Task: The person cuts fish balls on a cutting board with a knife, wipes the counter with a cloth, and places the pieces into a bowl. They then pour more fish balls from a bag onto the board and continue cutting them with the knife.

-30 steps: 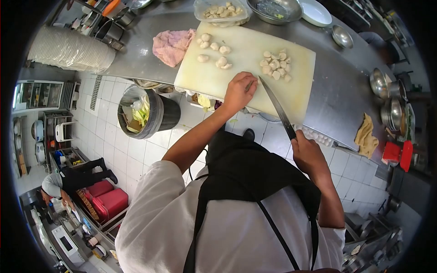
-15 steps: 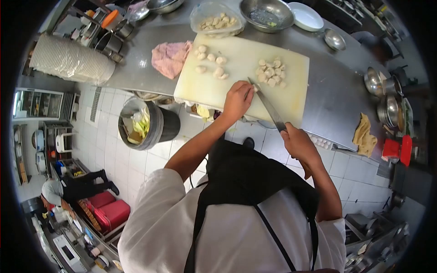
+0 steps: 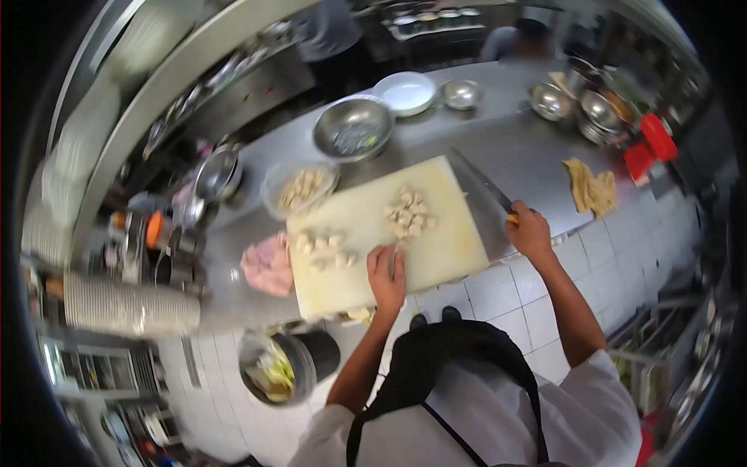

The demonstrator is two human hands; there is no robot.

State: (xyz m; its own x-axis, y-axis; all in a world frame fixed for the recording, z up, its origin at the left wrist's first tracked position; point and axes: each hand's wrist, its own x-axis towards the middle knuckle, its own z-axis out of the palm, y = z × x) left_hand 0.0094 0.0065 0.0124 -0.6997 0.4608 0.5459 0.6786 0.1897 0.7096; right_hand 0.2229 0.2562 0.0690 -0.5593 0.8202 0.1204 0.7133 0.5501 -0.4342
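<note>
Obs., kitchen counter, view from above the person's head. Picture is motion-blurred; fine detail is poor.

Left hand (image 3: 387, 276): resting on the near part of the cutting board (image 3: 366, 272), palm down, fingers pointing away from the body toward the dumpling-like pale pieces (image 3: 408, 213) heaped mid-board. Fingers look loosely curled. I cannot tell whether anything is pinched beneath them.

Right hand (image 3: 529, 230): closed round the handle of a knife (image 3: 480, 184), off the board's right edge. The long blade runs away from the hand, up and leftward, over bare steel counter (image 3: 506, 148) just beside the board (blade-to-counter contact not resolvable).

Board: pale, rectangular, lying askew on the counter. A second, looser scatter of pieces (image 3: 320, 246) sits toward its left side, apart from the heap.

Surroundings:
- pink cloth (image 3: 267, 266) touching the board's left edge
- clear tub (image 3: 299, 187) with more pieces, at the board's far-left corner
- steel bowl (image 3: 352, 128) beyond the board
- white plate (image 3: 405, 93) and a small steel dish (image 3: 461, 94) further back
- tan rag (image 3: 590, 188) crumpled on the counter to the right, well apart from the knife
- bin (image 3: 282, 367) on the floor below the counter's edge, with greenish scraps inside
- another person's torso (image 3: 333, 33) at the far side, blurred
</note>
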